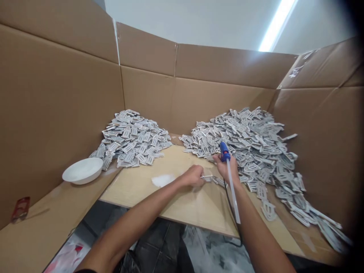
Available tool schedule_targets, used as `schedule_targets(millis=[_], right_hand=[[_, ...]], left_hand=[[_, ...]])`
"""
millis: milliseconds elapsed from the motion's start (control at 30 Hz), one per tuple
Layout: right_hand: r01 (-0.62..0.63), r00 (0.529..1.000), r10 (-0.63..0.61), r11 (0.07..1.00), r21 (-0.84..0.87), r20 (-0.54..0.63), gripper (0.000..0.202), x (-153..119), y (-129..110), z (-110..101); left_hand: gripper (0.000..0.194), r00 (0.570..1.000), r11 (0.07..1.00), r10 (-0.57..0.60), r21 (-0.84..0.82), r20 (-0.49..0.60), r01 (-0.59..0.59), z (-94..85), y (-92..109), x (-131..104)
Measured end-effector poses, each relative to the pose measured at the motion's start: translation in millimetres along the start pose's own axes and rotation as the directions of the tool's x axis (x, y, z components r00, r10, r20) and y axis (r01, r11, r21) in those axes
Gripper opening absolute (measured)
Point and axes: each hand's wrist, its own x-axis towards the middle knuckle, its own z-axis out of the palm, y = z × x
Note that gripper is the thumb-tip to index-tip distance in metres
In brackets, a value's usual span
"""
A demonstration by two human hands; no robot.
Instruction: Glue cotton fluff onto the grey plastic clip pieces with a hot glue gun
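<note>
My right hand [229, 169] grips a blue hot glue gun [224, 151]. A long translucent glue stick [233, 195] runs from the gun back along my forearm. My left hand [194, 176] is closed on a small grey slotted piece [207, 177], just left of the glue gun. Another slotted piece [220, 182] lies between my hands, by the black cord. Beside my left hand is a soft-looking white patch [162, 180] on the wooden board [131, 189]; its kind is unclear. The glue gun's nozzle is hard to make out.
Heaps of grey slotted pieces stand at back left [136, 140] and right [244, 132], the right one spilling forward. A white bowl [83, 170] and a red item [21, 208] are at left. Cardboard walls [199, 62] enclose the work area.
</note>
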Motion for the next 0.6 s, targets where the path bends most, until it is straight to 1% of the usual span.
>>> schedule_targets(millis=[67,100,133,167,233,267,300,367,433,533,600], right_hand=[[0.023,0.999,-0.024,0.998,0.061,0.021,0.036,-1.5,-4.4,0.6],[0.031,0.999,-0.034,0.995,0.091,0.036,0.035,-2.9,-7.6,0.9],[0.038,0.997,-0.045,0.993,0.115,0.055,0.035,-4.8,-11.3,1.4],[0.045,0.995,-0.056,0.99,0.134,0.078,0.035,-7.0,-15.3,2.2],[0.059,0.988,-0.08,0.986,0.157,0.134,0.038,-12.3,-23.3,4.9],[0.068,0.982,-0.095,0.984,0.166,0.162,0.04,-15.0,-26.7,6.8],[0.078,0.976,-0.11,0.983,0.168,0.19,0.042,-17.6,-29.5,9.0],[0.114,0.966,-0.144,0.983,0.147,0.215,0.043,-22.0,-32.7,13.2],[0.156,0.961,-0.178,0.981,0.116,0.213,0.043,-25.1,-33.1,16.1],[0.197,0.957,-0.215,0.975,0.106,0.195,0.043,-28.0,-31.9,16.9],[0.22,0.954,-0.236,0.97,0.104,0.186,0.042,-29.2,-32.3,15.7]], left_hand=[[0.018,0.987,0.986,-0.061,-0.161,-0.146,0.037,-4.4,-9.9,1.1],[0.019,0.976,0.962,-0.109,-0.268,-0.188,0.056,-7.1,-14.2,1.6],[0.021,0.969,0.92,-0.155,-0.386,-0.192,0.071,-10.1,-17.9,1.9],[0.022,0.968,0.86,-0.185,-0.504,-0.171,0.075,-13.1,-21.0,2.1],[0.024,0.974,0.709,-0.193,-0.703,-0.121,0.053,-18.2,-25.5,1.5],[0.025,0.977,0.64,-0.183,-0.767,-0.108,0.036,-20.1,-27.0,0.8],[0.026,0.979,0.588,-0.173,-0.808,-0.105,0.017,-21.5,-28.0,0.0],[0.029,0.981,0.533,-0.16,-0.846,-0.11,-0.008,-23.4,-28.4,-2.0],[0.033,0.985,0.529,-0.13,-0.848,-0.111,-0.026,-24.5,-27.3,-3.8],[0.04,0.992,0.555,-0.059,-0.83,-0.114,-0.062,-25.3,-24.4,-6.5],[0.04,0.993,0.557,-0.015,-0.826,-0.115,-0.087,-25.3,-22.5,-8.5]])
